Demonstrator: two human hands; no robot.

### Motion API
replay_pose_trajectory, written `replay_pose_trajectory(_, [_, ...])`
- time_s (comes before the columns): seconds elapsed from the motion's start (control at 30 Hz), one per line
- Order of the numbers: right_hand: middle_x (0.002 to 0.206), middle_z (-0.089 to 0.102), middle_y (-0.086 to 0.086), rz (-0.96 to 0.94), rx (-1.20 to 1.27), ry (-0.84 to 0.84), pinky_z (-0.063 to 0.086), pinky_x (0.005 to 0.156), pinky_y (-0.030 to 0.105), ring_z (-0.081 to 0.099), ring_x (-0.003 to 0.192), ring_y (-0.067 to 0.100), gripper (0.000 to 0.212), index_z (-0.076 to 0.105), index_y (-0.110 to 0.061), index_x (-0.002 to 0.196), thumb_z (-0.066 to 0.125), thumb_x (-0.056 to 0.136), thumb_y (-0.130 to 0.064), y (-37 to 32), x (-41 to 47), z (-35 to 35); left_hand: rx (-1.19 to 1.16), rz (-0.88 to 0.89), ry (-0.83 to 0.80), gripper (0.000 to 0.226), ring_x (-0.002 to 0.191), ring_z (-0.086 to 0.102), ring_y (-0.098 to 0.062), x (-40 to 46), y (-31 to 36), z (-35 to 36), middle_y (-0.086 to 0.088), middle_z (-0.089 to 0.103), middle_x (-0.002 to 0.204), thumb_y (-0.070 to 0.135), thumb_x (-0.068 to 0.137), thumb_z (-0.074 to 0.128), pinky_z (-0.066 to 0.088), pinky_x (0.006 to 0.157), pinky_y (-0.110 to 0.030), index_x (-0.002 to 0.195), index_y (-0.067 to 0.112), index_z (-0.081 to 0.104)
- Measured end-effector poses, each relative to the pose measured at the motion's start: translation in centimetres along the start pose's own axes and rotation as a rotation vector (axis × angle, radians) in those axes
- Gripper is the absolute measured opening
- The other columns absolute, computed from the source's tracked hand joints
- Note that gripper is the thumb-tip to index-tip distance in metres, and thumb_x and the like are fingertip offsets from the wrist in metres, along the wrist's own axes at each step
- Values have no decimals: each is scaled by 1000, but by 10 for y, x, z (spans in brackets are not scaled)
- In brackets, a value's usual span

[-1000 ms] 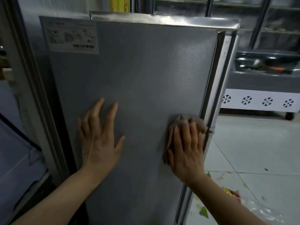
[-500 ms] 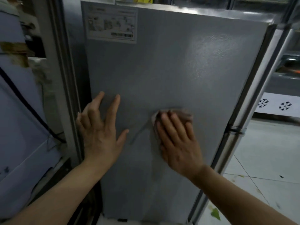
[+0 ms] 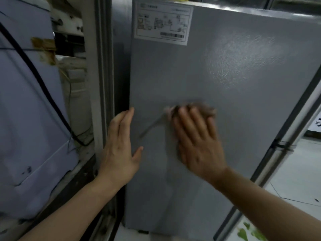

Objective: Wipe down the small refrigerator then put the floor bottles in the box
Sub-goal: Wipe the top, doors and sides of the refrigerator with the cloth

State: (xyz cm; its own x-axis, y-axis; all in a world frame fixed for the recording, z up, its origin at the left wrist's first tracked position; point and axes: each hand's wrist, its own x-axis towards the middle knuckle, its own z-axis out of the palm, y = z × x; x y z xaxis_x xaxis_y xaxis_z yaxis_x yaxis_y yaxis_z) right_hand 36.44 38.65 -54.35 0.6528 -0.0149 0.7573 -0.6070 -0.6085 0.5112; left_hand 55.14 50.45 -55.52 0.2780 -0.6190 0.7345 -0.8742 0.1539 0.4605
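Note:
The small refrigerator fills the view, showing its grey textured side panel with a white label at the top left. My right hand lies flat on the panel's middle, pressing a brownish cloth whose edge shows past the fingertips. My left hand rests flat with fingers together on the panel's left edge, holding nothing. No bottles or box are in view.
A pale blue appliance back with a black cable stands to the left, beyond a grey frame post. White tiled floor lies to the right, with green scraps at the lower right.
My right hand has slid the cloth leftwards from the panel's right edge to its middle. The view has swung left; my left hand now sits at the panel's left edge.

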Motion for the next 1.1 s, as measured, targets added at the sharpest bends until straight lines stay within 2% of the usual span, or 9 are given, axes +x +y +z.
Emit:
replay_pose_trajectory(0.1, [158,13,0,-263,-8,-183,4,118,37,8,147,17,67,25,-15,149,46,87,-24,-20,-28,5,-91,-23,-18,95,134,31,-9,-3,-3,-3,5,25,147,16,79,73,26,111,-27,146,33,7])
replay_pose_trajectory(0.17, [158,12,-2,-303,-24,-201,4,117,35,8,147,15,69,23,-16,150,45,85,-27,-19,-25,3,-139,-45,-37,94,126,34,1,-6,-8,-6,16,27,142,20,81,70,28,103,-19,142,40,2])
replay_pose_trajectory(0.37, [157,16,6,89,-8,173,9,117,45,10,147,25,58,29,-11,148,41,92,-20,-12,69,-3,-175,-114,-79,97,112,48,3,-18,-27,-6,21,42,126,16,82,69,38,96,-22,138,54,-1])
replay_pose_trajectory(0.47, [157,14,7,70,-8,131,6,117,46,9,147,25,60,28,-10,148,43,91,-20,-29,63,9,-198,-131,-93,96,110,49,5,-23,-32,-5,22,44,123,15,82,68,40,95,-23,139,54,2])
replay_pose_trajectory(0.6, [158,14,3,-297,-35,-141,2,119,40,9,147,20,69,24,-12,149,51,87,-23,-51,11,19,-192,-163,-96,93,109,53,1,-31,-35,-9,20,49,120,11,81,68,44,97,-27,142,47,8])
replay_pose_trajectory(0.67, [158,14,1,-376,-58,-205,3,118,39,10,146,18,74,23,-14,150,57,84,-22,-51,6,18,-152,-181,-76,93,109,54,-1,-35,-38,-13,19,50,122,9,80,67,44,95,-26,144,42,9])
replay_pose_trajectory(0.73, [157,17,1,-366,-60,-184,5,118,39,14,146,18,74,27,-16,149,60,83,-22,-45,18,12,-127,-195,-52,93,106,54,-1,-37,-43,-18,17,49,123,6,79,68,43,89,-23,145,37,10])
replay_pose_trajectory(0.93, [154,28,7,-78,-41,137,12,116,45,19,145,25,58,31,-13,147,45,91,-21,-42,95,4,-88,-204,16,89,100,53,-3,-42,-58,-22,8,47,122,1,75,69,36,78,-5,145,25,19])
replay_pose_trajectory(1.1, [153,29,6,-258,-15,14,5,116,46,20,144,24,57,38,-14,144,45,89,-26,-69,57,24,-114,-231,11,88,96,52,-2,-55,-66,-16,6,43,122,-1,74,70,33,84,4,144,21,23])
